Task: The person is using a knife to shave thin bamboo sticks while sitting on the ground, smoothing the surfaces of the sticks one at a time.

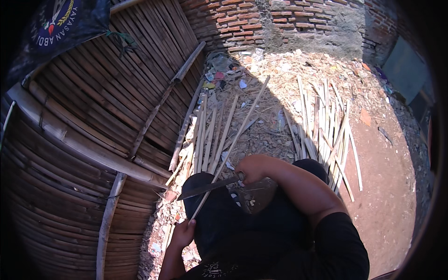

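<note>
Head view: the left hand [183, 233] gripped a pale strip [243, 123] by its near end, beside the left thigh [212, 228]; the right hand [254, 169] clasped a knife [221, 183] by its handle. The strip seemed light, springy, best held clear of the blade.

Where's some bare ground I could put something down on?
Right of one strip pile, the brown dirt looks mostly bare, below the orange piece and small dark piece. It's crowded left, where more strips lie beside the bamboo wall, and littered below the brick wall.
</note>
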The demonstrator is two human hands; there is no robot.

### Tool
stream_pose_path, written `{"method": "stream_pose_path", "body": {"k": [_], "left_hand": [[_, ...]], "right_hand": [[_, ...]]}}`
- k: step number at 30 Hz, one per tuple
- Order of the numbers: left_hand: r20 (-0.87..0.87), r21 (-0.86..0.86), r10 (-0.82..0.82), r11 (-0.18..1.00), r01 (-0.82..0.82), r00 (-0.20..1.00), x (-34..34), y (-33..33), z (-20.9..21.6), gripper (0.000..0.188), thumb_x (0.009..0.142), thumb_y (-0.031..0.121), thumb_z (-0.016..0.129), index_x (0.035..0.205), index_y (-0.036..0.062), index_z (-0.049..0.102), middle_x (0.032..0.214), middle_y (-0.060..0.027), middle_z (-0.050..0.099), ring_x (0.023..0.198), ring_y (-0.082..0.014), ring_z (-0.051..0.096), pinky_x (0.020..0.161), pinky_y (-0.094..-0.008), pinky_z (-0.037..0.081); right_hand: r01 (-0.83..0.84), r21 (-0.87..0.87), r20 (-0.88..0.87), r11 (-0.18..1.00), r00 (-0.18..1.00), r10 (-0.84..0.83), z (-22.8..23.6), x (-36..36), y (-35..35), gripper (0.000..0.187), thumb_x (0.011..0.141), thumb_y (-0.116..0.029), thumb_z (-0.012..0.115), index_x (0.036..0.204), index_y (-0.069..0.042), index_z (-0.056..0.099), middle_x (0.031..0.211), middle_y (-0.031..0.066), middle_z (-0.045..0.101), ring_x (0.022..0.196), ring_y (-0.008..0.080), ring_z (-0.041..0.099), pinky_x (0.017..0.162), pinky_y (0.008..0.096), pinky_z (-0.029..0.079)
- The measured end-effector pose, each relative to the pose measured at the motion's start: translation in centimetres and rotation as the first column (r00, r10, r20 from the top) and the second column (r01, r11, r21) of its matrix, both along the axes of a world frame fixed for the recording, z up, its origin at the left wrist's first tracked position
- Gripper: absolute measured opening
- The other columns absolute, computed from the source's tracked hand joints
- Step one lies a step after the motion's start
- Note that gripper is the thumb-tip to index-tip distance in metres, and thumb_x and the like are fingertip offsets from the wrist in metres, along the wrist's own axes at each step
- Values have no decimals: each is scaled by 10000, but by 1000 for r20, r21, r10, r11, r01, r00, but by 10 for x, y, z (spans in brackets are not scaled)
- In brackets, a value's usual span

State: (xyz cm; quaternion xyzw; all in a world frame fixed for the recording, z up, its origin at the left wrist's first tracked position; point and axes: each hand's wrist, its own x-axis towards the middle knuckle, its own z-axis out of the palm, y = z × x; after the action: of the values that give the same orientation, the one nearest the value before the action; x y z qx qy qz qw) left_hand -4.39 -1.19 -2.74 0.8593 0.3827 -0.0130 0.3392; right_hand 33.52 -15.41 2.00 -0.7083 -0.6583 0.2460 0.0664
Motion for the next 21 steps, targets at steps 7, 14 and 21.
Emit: {"method": "stream_pose_path", "body": {"k": [7,14,21], "left_hand": [[-24,-8,42,999,-42,999,3,0,1,589,1000,525,447,917,-23,648,792,-233,659,822,-387,673,737,-455,494],[-39,-46,56,997,-58,998,4,-3,4,569,990,533,466,899,2,647,805,-226,669,830,-395,675,746,-455,498],[-101,-2,50,999,-50,994,5,-4,9,595,991,543,445,940,-10,661,854,-253,679,903,-431,672,786,-480,502]], "right_hand": [[332,143,-94,932,942,-321,-1,55,-23,519,767,-428,773,1121,-60,681,957,206,692,968,375,665,838,464,510],[431,185,-128,883,902,-413,-16,78,-31,548,757,-427,771,1138,-47,675,1014,206,691,1011,386,654,873,471,507],[-4,24,-23,1000,1000,4,6,13,-7,509,763,-442,771,1115,-83,690,989,195,690,975,381,660,861,473,507]]}}
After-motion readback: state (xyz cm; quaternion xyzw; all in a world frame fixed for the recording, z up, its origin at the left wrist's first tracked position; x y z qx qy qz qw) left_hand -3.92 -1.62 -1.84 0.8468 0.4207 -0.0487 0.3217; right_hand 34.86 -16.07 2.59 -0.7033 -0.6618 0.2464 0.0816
